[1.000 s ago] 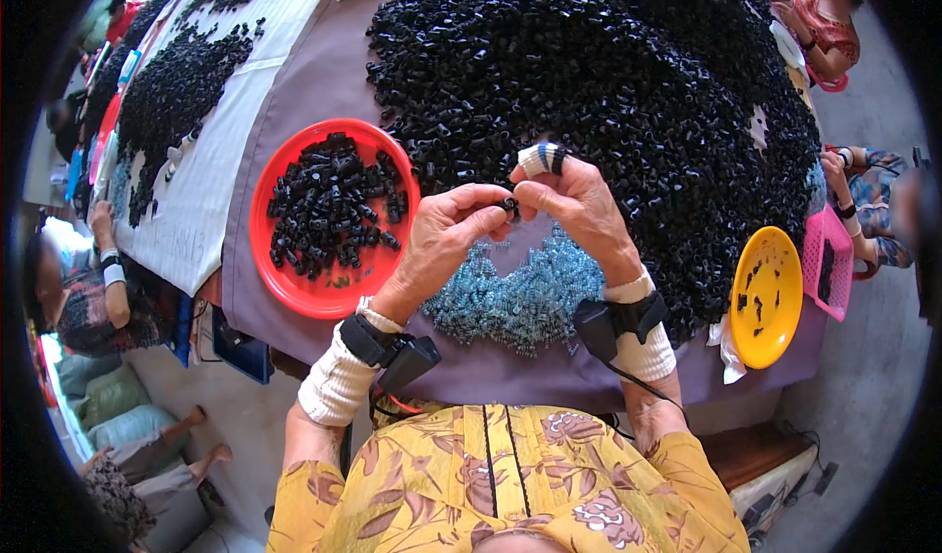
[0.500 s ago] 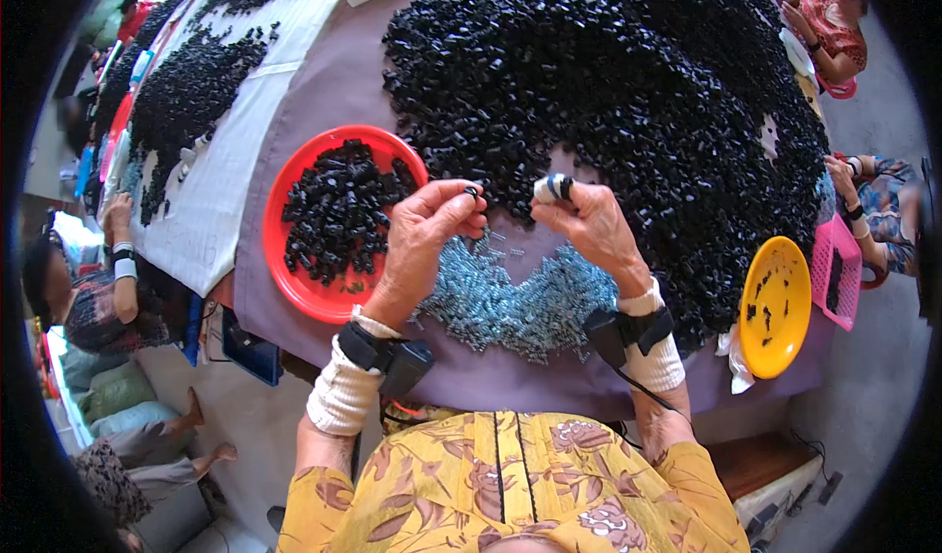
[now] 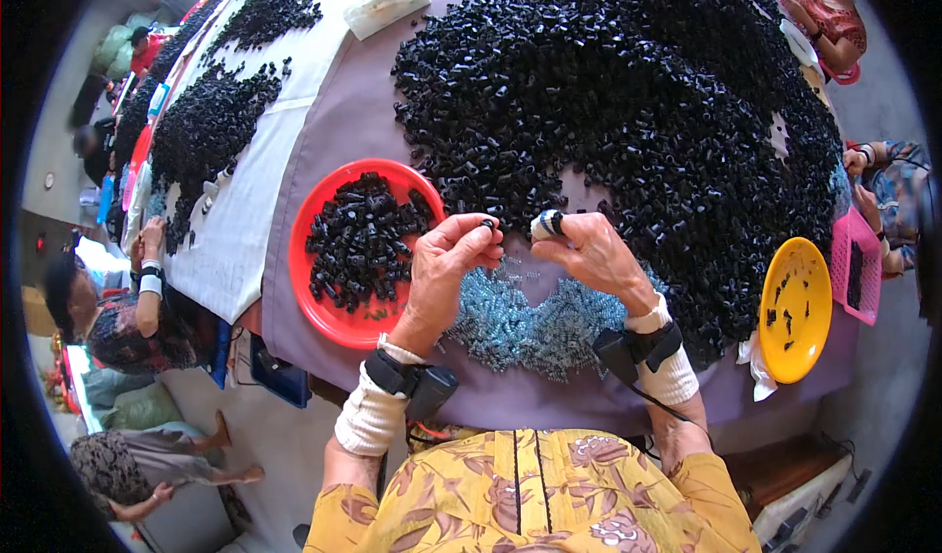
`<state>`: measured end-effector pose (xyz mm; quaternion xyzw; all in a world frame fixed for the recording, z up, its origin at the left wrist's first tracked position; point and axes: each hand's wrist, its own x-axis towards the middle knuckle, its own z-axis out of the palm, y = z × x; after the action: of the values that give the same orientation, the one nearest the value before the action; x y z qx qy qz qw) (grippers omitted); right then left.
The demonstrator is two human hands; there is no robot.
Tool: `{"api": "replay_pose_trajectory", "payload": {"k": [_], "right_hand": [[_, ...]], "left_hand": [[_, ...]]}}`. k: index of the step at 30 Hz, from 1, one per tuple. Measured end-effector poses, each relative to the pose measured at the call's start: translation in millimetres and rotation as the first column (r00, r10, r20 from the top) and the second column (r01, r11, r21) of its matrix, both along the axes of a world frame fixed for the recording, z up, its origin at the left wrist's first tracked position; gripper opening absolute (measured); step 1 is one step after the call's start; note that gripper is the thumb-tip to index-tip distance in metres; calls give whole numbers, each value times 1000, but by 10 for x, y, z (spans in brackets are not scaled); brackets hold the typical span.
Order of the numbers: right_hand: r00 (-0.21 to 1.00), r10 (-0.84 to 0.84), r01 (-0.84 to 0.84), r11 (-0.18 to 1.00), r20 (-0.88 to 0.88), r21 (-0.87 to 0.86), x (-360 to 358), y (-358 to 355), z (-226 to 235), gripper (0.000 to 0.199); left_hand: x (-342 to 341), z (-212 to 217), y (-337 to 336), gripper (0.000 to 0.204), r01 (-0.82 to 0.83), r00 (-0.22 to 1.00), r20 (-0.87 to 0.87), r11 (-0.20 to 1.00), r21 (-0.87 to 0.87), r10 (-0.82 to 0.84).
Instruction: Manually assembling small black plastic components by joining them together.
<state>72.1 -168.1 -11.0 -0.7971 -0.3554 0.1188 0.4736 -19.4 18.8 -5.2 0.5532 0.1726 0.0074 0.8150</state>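
Note:
A small black plastic piece (image 3: 488,224) is pinched between the thumb and fingertips of my left hand (image 3: 444,263). Close to its right, my right hand (image 3: 597,254) is closed, with white and dark tape wrapped round a fingertip; whatever its fingers grip is hidden. The two hands are apart, held over the near edge of a large heap of black plastic pieces (image 3: 589,92). Below them lies a pile of small bluish metal pieces (image 3: 535,329), too fine to name. Left of my left hand stands a red plate (image 3: 303,283) with many more black pieces in it.
At the right lie a yellow plate (image 3: 807,308) holding several black bits and a pink basket (image 3: 865,303). A pale bag (image 3: 388,6) rests on the purple tablecloth (image 3: 343,111). People work around the tables; a person (image 3: 128,332) sits at the left.
The whole view has shifted, so hands and table appear farther right and slightly lower. My left hand keeps its pinch on the black piece; my right stays closed beside it.

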Motion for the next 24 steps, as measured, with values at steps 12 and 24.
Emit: {"api": "replay_pose_trajectory", "payload": {"k": [12,24], "right_hand": [[989,-148,148,989,-3,-25,146,-184,70,20],[995,-74,73,997,-61,-11,83,21,522,44]], "left_hand": [[-18,-39,134,21,-76,996,47,996,-43,78],[-74,-85,184,22,-80,997,-6,995,-63,79]]}}
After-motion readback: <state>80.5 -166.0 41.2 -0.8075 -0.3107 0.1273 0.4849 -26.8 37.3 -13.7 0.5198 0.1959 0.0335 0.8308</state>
